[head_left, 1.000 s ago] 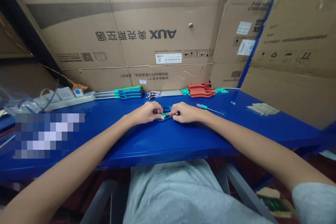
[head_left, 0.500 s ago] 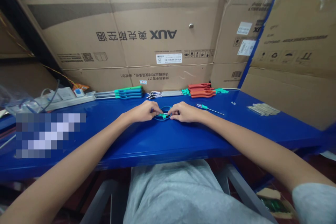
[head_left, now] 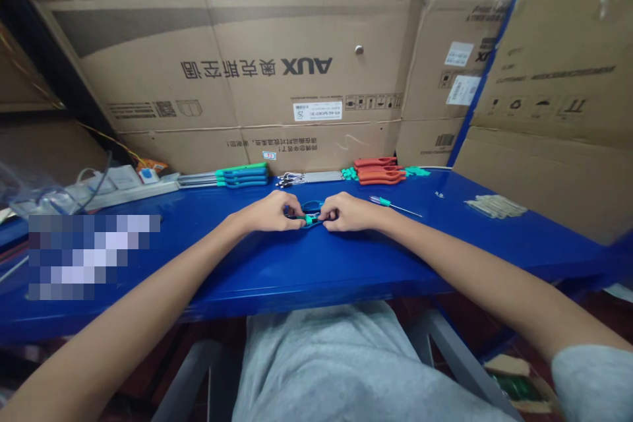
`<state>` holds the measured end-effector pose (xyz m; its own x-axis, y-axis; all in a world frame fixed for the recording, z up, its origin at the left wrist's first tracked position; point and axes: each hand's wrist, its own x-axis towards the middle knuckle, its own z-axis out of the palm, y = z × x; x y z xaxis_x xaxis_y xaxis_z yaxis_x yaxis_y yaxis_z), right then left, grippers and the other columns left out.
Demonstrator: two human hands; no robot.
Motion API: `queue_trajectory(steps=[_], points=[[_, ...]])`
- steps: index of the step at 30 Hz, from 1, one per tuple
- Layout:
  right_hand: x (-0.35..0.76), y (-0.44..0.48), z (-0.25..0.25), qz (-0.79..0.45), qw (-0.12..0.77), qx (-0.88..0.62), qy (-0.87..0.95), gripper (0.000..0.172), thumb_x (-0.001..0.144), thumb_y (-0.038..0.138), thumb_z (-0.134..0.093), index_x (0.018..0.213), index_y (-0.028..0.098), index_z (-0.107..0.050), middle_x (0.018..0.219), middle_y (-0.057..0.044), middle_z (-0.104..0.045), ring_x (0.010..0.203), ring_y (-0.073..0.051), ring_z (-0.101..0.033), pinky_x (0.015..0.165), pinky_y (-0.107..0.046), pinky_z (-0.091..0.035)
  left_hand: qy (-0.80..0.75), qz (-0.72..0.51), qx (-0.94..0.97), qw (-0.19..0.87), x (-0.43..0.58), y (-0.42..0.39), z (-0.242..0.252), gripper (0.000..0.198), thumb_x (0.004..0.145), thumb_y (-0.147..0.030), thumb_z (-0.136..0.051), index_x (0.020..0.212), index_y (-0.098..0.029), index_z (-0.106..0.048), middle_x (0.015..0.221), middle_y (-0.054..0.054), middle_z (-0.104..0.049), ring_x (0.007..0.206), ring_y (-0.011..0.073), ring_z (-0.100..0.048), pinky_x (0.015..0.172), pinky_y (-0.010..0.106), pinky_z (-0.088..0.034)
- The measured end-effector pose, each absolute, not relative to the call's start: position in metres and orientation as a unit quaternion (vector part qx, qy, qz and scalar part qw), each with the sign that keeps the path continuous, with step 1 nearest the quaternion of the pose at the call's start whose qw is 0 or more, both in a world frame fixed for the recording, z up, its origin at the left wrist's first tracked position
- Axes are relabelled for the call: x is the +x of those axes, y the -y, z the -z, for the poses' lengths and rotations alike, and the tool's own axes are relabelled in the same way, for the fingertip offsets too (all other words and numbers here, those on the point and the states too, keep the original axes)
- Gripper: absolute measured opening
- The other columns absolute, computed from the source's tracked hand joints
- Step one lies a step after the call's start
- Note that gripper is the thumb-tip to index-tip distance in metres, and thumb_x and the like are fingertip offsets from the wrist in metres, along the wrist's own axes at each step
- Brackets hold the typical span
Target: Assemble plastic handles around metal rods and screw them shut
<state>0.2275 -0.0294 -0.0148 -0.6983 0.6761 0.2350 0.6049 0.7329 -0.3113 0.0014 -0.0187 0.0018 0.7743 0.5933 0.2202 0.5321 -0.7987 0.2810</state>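
Note:
Both my hands meet at the middle of the blue workbench (head_left: 316, 270). Between them is a small blue looped tool (head_left: 312, 206) with a teal piece (head_left: 310, 219) at its centre. My left hand (head_left: 270, 212) pinches the tool's left side, and my right hand (head_left: 349, 212) pinches its right side near the teal piece. My fingers hide much of the tool, so its exact kind is unclear. A green-handled small screwdriver (head_left: 395, 206) lies just beyond my right hand, untouched.
Along the back of the bench lie green-and-blue-handled tools (head_left: 242, 175), a row of metal parts (head_left: 309, 177), and orange-handled tools (head_left: 380, 171). A power strip (head_left: 133, 186) sits back left, pale pieces (head_left: 496, 206) lie right, and flattened cardboard cartons (head_left: 297, 79) form the wall.
The blue loop now shows mainly above my fingers rather than below them. My hands have shifted slightly apart, and the tool has turned a little between them.

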Motion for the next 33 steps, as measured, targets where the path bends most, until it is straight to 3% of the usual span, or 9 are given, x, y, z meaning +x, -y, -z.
queue_trajectory(steps=[4, 14, 18, 28, 33], points=[[0.228, 0.029, 0.015, -0.112, 0.177, -0.351, 0.913, 0.017, 0.072, 0.014, -0.064, 0.086, 0.012, -0.075, 0.075, -0.004, -0.067, 0.066, -0.011, -0.057, 0.064, -0.021, -0.043, -0.288, -0.15, 0.942, 0.091, 0.001, 0.019, -0.002, 0.026, 0.077, -0.038, -0.063, 0.082, -0.015, -0.075, 0.08, 0.006, -0.07, 0.073, 0.0155, -0.06, 0.069, 0.024, -0.045], [0.232, 0.027, 0.014, -0.101, 0.244, -0.325, 0.908, 0.016, 0.075, 0.017, -0.064, 0.086, 0.011, -0.073, 0.076, -0.005, -0.066, 0.066, -0.011, -0.057, 0.064, -0.021, -0.045, -0.355, -0.159, 0.92, 0.055, -0.006, 0.015, -0.009, 0.027, 0.071, -0.033, -0.058, 0.089, -0.015, -0.068, 0.082, 0.004, -0.068, 0.071, 0.0164, -0.059, 0.066, 0.025, -0.046], [0.232, 0.023, 0.019, -0.087, 0.276, -0.329, 0.899, 0.021, 0.076, 0.016, -0.061, 0.094, 0.011, -0.071, 0.083, -0.007, -0.066, 0.072, -0.013, -0.058, 0.069, -0.023, -0.046, -0.363, -0.12, 0.922, 0.066, -0.01, 0.015, -0.01, 0.03, 0.07, -0.033, -0.056, 0.091, -0.015, -0.067, 0.087, 0.004, -0.069, 0.073, 0.0168, -0.06, 0.069, 0.026, -0.047], [0.227, 0.019, 0.027, -0.1, 0.254, -0.335, 0.902, 0.016, 0.084, 0.017, -0.056, 0.09, 0.014, -0.07, 0.086, -0.007, -0.068, 0.075, -0.014, -0.059, 0.071, -0.025, -0.045, -0.32, -0.115, 0.939, 0.05, 0.003, 0.019, 0.001, 0.037, 0.079, -0.044, -0.056, 0.101, -0.016, -0.068, 0.091, 0.006, -0.068, 0.077, 0.0176, -0.06, 0.071, 0.026, -0.045], [0.224, 0.021, 0.026, -0.122, 0.251, -0.365, 0.888, 0.016, 0.085, 0.017, -0.055, 0.09, 0.013, -0.07, 0.083, -0.006, -0.069, 0.07, -0.013, -0.058, 0.067, -0.023, -0.043, -0.319, -0.125, 0.938, 0.049, 0.006, 0.021, 0.002, 0.038, 0.077, -0.049, -0.059, 0.096, -0.017, -0.069, 0.088, 0.006, -0.066, 0.079, 0.0183, -0.059, 0.072, 0.027, -0.045]])
